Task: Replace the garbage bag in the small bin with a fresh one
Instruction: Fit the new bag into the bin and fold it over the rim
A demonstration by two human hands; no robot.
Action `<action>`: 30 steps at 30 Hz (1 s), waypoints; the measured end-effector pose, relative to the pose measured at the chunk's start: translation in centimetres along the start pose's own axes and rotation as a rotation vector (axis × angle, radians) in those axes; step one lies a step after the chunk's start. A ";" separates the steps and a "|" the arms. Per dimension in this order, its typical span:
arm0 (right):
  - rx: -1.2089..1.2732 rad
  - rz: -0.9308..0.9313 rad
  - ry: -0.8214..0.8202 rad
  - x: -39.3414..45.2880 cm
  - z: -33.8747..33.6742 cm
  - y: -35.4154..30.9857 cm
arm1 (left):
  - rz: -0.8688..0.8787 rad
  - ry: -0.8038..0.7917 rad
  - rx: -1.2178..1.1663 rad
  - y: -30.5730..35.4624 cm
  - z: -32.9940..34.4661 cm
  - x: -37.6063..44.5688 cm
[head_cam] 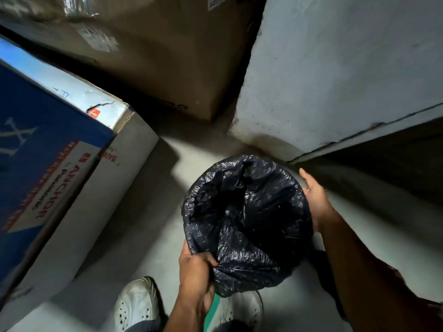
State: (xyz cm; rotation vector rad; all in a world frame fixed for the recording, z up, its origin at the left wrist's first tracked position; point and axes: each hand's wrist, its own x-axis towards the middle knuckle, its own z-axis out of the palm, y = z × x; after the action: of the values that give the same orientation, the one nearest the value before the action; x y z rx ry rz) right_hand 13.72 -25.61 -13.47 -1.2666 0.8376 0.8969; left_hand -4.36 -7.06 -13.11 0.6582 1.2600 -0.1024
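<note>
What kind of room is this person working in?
Probably a storage corner or utility area. A big brown cardboard carton and a blue-and-white printed box stand on a bare concrete floor beside a scuffed white wall, crowding the small bin's black bag.

The black garbage bag (249,219) draped over the small bin and hid it entirely; the blue box (36,164) ran off the left edge; the brown carton (148,51) was blurred, its labels unreadable; the right forearm (374,271) left the frame's corner.
</note>
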 end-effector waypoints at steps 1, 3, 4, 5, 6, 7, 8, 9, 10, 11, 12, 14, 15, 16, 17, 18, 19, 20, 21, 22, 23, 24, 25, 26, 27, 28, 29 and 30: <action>0.021 -0.010 0.001 0.3 0.0 -0.1 | -0.017 -0.032 -0.026 0.1 -0.2 0.0; 0.084 -0.053 0.070 1.2 -0.2 0.4 | -0.039 -0.086 -0.114 0.0 -1.0 0.3; 0.127 -0.103 0.138 1.5 -0.6 0.7 | -0.021 -0.081 -0.194 -0.1 -1.4 0.3; 0.175 -0.172 0.206 1.8 -1.2 1.2 | 0.008 -0.018 -0.283 -0.3 -2.1 0.3; 0.195 -0.244 0.296 1.7 -1.8 1.8 | 0.036 0.086 -0.344 -0.5 -2.5 0.1; 0.214 -0.311 0.406 1.2 -2.2 2.4 | 0.048 0.252 -0.356 -1.0 -3.2 0.1; 0.211 -0.355 0.510 0.4 -2.5 3.2 | 0.038 0.409 -0.322 -1.5 -3.3 -0.5; 0.181 -0.398 0.605 -0.5 -2.3 4.0 | 0.013 0.482 -0.289 -2.1 -2.9 -1.5; 0.142 -0.460 0.692 -1.5 -2.1 5.1 | -0.018 0.467 -0.299 -2.7 -2.2 -2.8; 0.077 -0.555 0.771 -2.4 -1.7 6.5 | -0.039 0.407 -0.309 -3.5 -1.3 -3.9; -0.064 -0.663 0.841 -3.3 -0.9 7.8 | -0.051 0.351 -0.303 -4.5 -0.6 -5.0; -0.480 -0.922 0.923 -4.8 1.0 9.9 | -0.099 0.239 -0.297 -5.5 1.0 -6.2; -0.662 -1.040 0.839 -5.3 2.4 10.2 | -0.114 0.185 -0.338 -5.8 1.4 -6.0; -0.805 -1.060 0.662 -5.5 4.1 10.1 | -0.124 0.158 -0.365 -5.9 1.8 -5.5; -0.946 -0.975 0.454 -5.4 5.8 10.0 | -0.118 0.128 -0.382 -5.9 2.0 -4.9; -1.109 -0.796 0.267 -4.5 7.1 10.1 | -0.110 0.098 -0.385 -5.7 2.2 -4.4; -1.270 -0.577 0.124 -3.5 8.3 10.4 | -0.108 0.083 -0.381 -5.8 2.2 -3.8; -1.391 -0.366 0.015 -2.2 9.1 10.9 | -0.104 0.066 -0.378 -5.7 2.1 -3.5; -1.474 -0.195 -0.073 -1.1 9.5 11.4 | -0.105 0.043 -0.379 -5.6 1.8 -3.2; -1.524 -0.071 -0.134 -0.1 9.7 11.8 | -0.114 0.007 -0.396 -5.2 1.6 -3.2; -1.540 0.011 -0.165 0.7 9.8 12.2 | -0.121 -0.026 -0.405 -4.9 1.4 -3.3; -1.525 0.054 -0.168 1.4 9.9 12.5 | -0.122 -0.044 -0.406 -4.6 0.9 -3.2; -1.498 0.066 -0.153 1.8 9.9 12.7 | -0.117 -0.050 -0.401 -4.6 0.2 -2.9; -1.492 0.055 -0.135 2.0 9.9 13.0 | -0.114 -0.051 -0.390 -4.7 -0.5 -2.7; -1.514 0.037 -0.128 1.9 10.0 13.2 | -0.122 -0.055 -0.384 -4.7 -1.1 -2.6; -1.524 0.028 -0.135 1.7 10.0 13.4 | -0.138 -0.067 -0.393 -4.7 -1.4 -2.5; -1.496 0.040 -0.153 1.6 10.0 13.7 | -0.166 -0.075 -0.424 -4.6 -1.4 -2.4; -1.439 0.074 -0.181 1.4 10.1 13.9 | -0.194 -0.070 -0.465 -4.4 -1.2 -2.4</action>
State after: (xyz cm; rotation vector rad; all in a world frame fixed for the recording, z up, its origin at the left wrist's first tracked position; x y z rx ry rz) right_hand 2.06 -14.36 -19.29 -2.2929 -0.0523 1.7516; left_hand -8.00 -10.69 -12.89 0.1299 1.2209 0.0094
